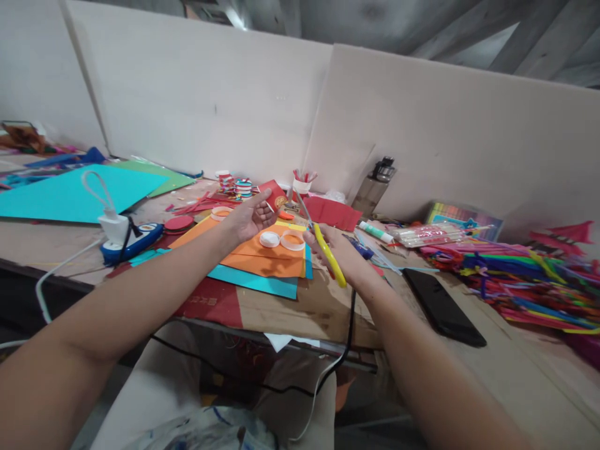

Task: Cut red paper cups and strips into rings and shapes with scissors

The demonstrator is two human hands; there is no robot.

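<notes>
My left hand [255, 217] is closed on a small red paper piece [272, 195] that carries a gold round mark. In my right hand [335, 247] is a pair of scissors [329, 255] with yellow handles, its blades pointing up and away toward the cup. The blades are apart from the red paper. Below the hands lie orange sheets [253, 262] over a blue sheet [276, 286]. On the orange paper rest a white disc [269, 239] and a pale ring [292, 240]. Another ring [220, 214] lies near my left wrist.
A blue power strip [132, 242] with a white plug stands at left, beside large turquoise paper [84, 190]. Rightward are a black phone [443, 305], a glue stick [376, 232], a bottle [374, 187] and many pipe cleaners [529, 275]. A black cable [350, 325] hangs over the front edge.
</notes>
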